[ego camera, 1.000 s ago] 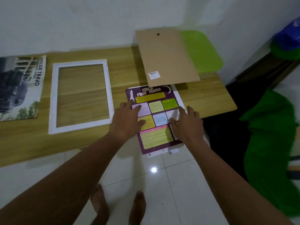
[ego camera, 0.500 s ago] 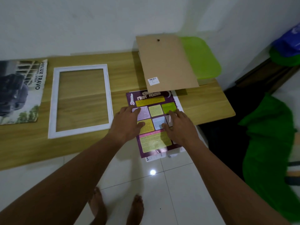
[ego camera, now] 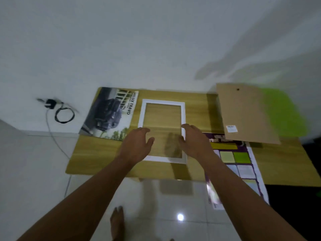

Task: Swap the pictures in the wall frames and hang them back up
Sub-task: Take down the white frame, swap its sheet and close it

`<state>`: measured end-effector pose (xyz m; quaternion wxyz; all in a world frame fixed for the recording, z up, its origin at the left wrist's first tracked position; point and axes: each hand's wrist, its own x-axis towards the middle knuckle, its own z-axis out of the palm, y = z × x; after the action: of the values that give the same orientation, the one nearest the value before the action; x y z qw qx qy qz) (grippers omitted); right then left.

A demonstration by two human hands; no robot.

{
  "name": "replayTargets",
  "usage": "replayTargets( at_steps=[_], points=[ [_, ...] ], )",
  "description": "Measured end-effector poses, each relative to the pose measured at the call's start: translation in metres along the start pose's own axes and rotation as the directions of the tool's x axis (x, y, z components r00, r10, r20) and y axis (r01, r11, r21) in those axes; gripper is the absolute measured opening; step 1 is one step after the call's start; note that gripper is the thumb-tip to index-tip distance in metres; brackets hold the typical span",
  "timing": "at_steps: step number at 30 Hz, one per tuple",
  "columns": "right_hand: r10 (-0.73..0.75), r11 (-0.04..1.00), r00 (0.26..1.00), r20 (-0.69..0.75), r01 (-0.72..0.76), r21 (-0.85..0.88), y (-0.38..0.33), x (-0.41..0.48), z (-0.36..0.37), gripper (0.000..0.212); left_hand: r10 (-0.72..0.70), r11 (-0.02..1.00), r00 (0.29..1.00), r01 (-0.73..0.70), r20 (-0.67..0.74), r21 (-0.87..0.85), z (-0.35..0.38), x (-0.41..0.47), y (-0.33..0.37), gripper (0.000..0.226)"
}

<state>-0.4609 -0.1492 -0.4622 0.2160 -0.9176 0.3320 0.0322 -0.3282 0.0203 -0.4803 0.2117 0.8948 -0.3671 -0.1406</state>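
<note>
A white plastered wall [ego camera: 139, 40] fills the upper half of the view, and glossy pale floor tiles [ego camera: 26, 162] run along the bottom. Between them stands a low rectangular table [ego camera: 97, 157] of light wood-grain laminate.

At two o'clock from its middle, a plain brown fibreboard backing board [ego camera: 243, 115] with a small hole and a white sticker leans partly over a blurred lime-green object [ego camera: 281, 115]. At ten o'clock lies a glossy car poster [ego camera: 107, 112]. At four o'clock a purple poster [ego camera: 243, 157] with pastel squares overhangs the near edge.

The white frame [ego camera: 163, 102] lies flat at the table's middle. It is a thin matte rectangle and the wood shows through its opening.

The left hand [ego camera: 137, 145] is over its seven o'clock corner and the right hand [ego camera: 194, 141] over its four o'clock rail. Both have their fingers loosely spread and grip nothing; whether they touch it is unclear.

A black looped cable [ego camera: 64, 113] hangs on the wall at nine o'clock. A bare foot [ego camera: 117, 221] stands at six.
</note>
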Motion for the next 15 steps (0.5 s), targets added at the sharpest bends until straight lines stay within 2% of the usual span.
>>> replayTargets(
  at_steps=[4, 6, 9, 12, 15],
  points=[
    [-0.055, 0.997, 0.998, 0.014, 0.054, 0.058, -0.081, 0.047, 0.020, 0.047, -0.127, 0.992, 0.988, 0.125, -0.084, -0.027, -0.049, 0.027, -0.070, 0.039],
    [-0.063, 0.995, 0.997, 0.049, 0.059, 0.082, -0.118, 0.069, 0.038, 0.048, -0.131, 0.990, 0.985, 0.125, -0.113, -0.062, -0.068, 0.040, -0.103, 0.020],
    [-0.071, 0.992, 0.993, 0.097, 0.060, 0.116, -0.169, 0.101, 0.072, 0.050, -0.152, 0.988, 0.981, 0.148, -0.124, -0.044, -0.082, 0.063, -0.153, 0.014],
    [-0.050, 0.990, 0.987, 0.153, 0.029, 0.136, -0.205, 0.125, 0.107, 0.051, -0.275, 0.961, 0.955, 0.277, -0.113, 0.003, -0.085, 0.084, -0.196, 0.049],
    [0.042, 0.998, 0.977, 0.210, -0.052, 0.040, -0.224, 0.136, 0.140, 0.056, -0.396, 0.918, 0.918, 0.396, -0.013, -0.002, -0.078, 0.103, -0.229, 0.066]
  ],
)
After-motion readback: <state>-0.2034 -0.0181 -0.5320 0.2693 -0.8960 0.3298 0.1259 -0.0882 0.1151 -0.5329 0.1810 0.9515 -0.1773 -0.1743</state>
